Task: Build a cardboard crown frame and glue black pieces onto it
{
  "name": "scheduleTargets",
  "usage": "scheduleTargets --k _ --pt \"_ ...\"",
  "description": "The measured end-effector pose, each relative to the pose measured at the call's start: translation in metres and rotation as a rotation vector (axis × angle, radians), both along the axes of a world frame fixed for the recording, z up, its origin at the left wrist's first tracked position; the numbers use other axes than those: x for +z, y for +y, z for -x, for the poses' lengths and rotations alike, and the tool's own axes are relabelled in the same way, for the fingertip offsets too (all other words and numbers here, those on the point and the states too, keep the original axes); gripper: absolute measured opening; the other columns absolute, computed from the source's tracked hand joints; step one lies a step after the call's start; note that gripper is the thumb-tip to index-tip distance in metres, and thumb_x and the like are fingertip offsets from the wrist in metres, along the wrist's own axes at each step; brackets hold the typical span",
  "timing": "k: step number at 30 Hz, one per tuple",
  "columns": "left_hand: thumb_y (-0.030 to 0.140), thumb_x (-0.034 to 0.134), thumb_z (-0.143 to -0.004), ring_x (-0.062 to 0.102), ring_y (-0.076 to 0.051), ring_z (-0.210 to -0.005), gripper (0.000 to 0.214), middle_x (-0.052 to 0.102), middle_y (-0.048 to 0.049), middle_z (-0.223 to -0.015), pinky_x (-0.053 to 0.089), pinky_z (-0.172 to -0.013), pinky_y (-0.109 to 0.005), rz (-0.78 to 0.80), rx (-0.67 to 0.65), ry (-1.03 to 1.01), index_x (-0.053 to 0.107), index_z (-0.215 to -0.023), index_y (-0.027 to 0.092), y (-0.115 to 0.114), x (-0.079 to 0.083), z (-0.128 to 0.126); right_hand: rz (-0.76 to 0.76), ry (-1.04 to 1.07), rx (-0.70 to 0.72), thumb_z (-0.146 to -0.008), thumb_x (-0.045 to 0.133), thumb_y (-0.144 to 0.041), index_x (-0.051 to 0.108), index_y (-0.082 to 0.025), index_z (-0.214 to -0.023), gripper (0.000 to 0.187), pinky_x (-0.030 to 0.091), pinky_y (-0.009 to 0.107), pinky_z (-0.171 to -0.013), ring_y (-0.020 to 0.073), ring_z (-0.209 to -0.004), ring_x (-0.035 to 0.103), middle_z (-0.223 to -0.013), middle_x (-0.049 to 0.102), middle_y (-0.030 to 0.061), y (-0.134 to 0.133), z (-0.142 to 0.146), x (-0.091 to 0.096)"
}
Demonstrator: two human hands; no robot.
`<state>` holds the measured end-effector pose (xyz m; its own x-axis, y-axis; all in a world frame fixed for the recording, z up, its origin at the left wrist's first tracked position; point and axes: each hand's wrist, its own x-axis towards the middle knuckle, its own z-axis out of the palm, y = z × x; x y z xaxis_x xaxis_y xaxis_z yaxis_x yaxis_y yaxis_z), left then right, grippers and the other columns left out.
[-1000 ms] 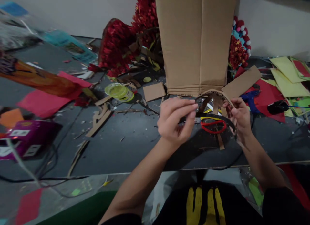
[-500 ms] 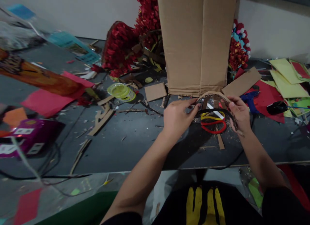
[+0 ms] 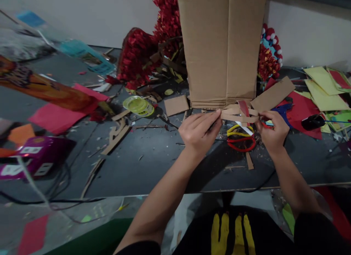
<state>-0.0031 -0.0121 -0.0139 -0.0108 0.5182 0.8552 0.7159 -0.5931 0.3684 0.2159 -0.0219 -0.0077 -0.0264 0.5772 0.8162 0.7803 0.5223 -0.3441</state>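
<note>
My left hand (image 3: 200,132) pinches the left end of a small frame of brown cardboard strips (image 3: 239,115), held just above the dark table. My right hand (image 3: 271,132) grips the frame's right end with closed fingers. Under the frame lie a red hoop (image 3: 241,144) and a yellow one (image 3: 236,130) on the table. A tall folded cardboard sheet (image 3: 222,46) stands upright directly behind my hands.
A yellow-lidded tub (image 3: 138,105) and cardboard offcuts (image 3: 116,132) lie left of my hands. Red fringed decorations (image 3: 137,57) sit at the back. A blue glue gun (image 3: 282,110), red and yellow paper sheets (image 3: 323,90) lie right. A purple box (image 3: 33,156) with cables is at far left.
My hands have lifted and flattened the cardboard strip frame, now stretched level between them; before it arched low over the hoops. My left hand moved forward to its left end.
</note>
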Motion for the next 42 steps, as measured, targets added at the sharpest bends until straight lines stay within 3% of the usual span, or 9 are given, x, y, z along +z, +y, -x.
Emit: scheduleTargets --k 8,13,17,22,24,26,38,42 --pt "0.03 0.064 -0.079 0.066 -0.014 -0.068 0.011 0.073 -0.0026 -0.074 0.054 -0.065 -0.028 -0.041 -0.099 -0.011 0.071 -0.083 0.022 -0.002 -0.001 -0.002 -0.215 0.147 -0.048 -0.079 0.064 -0.02 0.069 -0.026 -0.084 0.009 0.055 0.032 -0.065 0.016 -0.071 0.067 -0.079 0.07 0.0005 -0.004 -0.002 0.002" --pt "0.04 0.066 -0.078 0.066 -0.015 -0.072 0.02 0.073 -0.0047 -0.076 0.053 -0.07 -0.03 0.075 -0.323 -0.092 0.071 -0.083 0.02 0.001 0.001 -0.003 -0.322 0.266 -0.01 -0.076 0.068 -0.017 0.07 -0.026 -0.085 0.013 0.054 0.032 -0.065 0.0155 -0.071 0.066 -0.08 0.068 -0.0007 -0.001 0.0 0.001" --pt "0.046 0.07 -0.071 0.065 -0.015 -0.069 0.029 0.073 -0.0078 -0.078 0.052 -0.062 -0.026 0.319 -0.584 -0.184 0.071 -0.078 0.018 -0.001 0.012 -0.004 -0.321 0.308 0.016 -0.076 0.067 -0.016 0.07 -0.027 -0.085 0.014 0.054 0.032 -0.064 0.0151 -0.071 0.065 -0.079 0.068 -0.0009 0.001 -0.001 0.0" --pt "0.053 0.07 -0.067 0.059 -0.012 -0.052 0.038 0.068 -0.0053 -0.064 0.044 -0.045 -0.021 0.821 -0.946 -0.209 0.072 -0.074 0.016 -0.009 0.025 -0.004 -0.25 0.245 -0.068 -0.078 0.066 -0.024 0.069 -0.025 -0.08 0.003 0.053 0.033 -0.064 0.0156 -0.071 0.064 -0.078 0.067 0.0007 0.0 -0.003 -0.003" --pt "0.056 0.067 -0.068 0.053 -0.009 -0.045 0.041 0.066 -0.0037 -0.059 0.042 -0.041 -0.02 0.966 -1.032 -0.25 0.072 -0.072 0.015 -0.011 0.026 -0.004 -0.232 0.207 -0.087 -0.078 0.066 -0.028 0.069 -0.024 -0.079 0.005 0.053 0.034 -0.065 0.0159 -0.071 0.064 -0.077 0.067 0.0011 0.0 -0.005 -0.005" --pt "0.056 0.066 -0.07 0.049 -0.007 -0.042 0.042 0.066 -0.0039 -0.06 0.039 -0.038 -0.019 1.034 -1.035 -0.313 0.071 -0.069 0.014 -0.011 0.026 -0.005 -0.239 0.184 -0.076 -0.078 0.066 -0.028 0.069 -0.024 -0.081 0.005 0.053 0.034 -0.067 0.0156 -0.072 0.064 -0.078 0.067 0.0009 0.0 -0.005 -0.007" --pt "0.029 0.063 -0.081 0.069 -0.015 -0.067 0.019 0.073 -0.0093 -0.073 0.054 -0.062 -0.022 0.729 -1.11 -0.165 0.073 -0.073 0.015 -0.018 0.029 -0.011 -0.098 0.273 0.029 -0.084 0.057 -0.033 0.071 -0.027 -0.088 0.015 0.052 0.037 -0.072 0.0176 -0.079 0.064 -0.085 0.067 0.0013 -0.003 -0.003 -0.005" --pt "0.024 0.061 -0.082 0.068 -0.013 -0.066 0.016 0.072 -0.0077 -0.072 0.053 -0.062 -0.019 0.581 -0.994 -0.091 0.073 -0.075 0.015 -0.017 0.02 -0.013 0.031 0.305 -0.003 -0.084 0.057 -0.036 0.07 -0.026 -0.09 0.017 0.052 0.038 -0.079 0.0185 -0.087 0.063 -0.091 0.066 0.0028 0.0 -0.002 -0.007"
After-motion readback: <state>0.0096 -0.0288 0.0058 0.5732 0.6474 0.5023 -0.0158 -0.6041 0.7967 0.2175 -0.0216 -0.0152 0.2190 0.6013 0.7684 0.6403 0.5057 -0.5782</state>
